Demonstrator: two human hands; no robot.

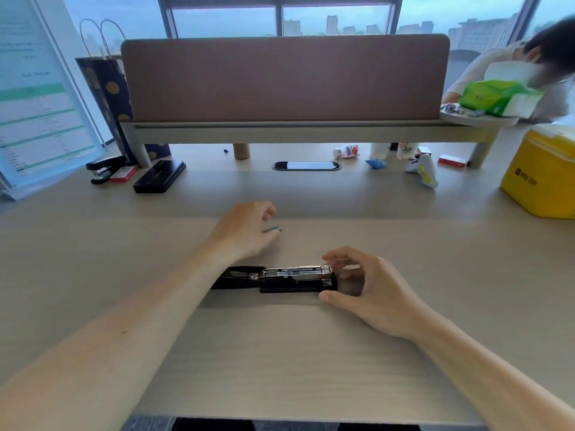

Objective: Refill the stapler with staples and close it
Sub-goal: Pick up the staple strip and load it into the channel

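Note:
A black stapler (289, 279) lies open flat on the desk, its metal staple channel facing up and its lid folded out to the left. My right hand (370, 290) grips the stapler's right end, thumb at the near side and fingers over the far side. Farther back, my left hand (242, 231) hovers low over the desk with its fingers curled. A short grey strip of staples (273, 230) lies on the desk at its fingertips; whether the fingers pinch the strip or only touch it I cannot tell.
A second black stapler (104, 169), a red staple box (123, 174) and a black case (159, 180) sit at the back left. A pink divider (284, 79) spans the back. A yellow box (543, 175) stands at the right; a person leans behind it.

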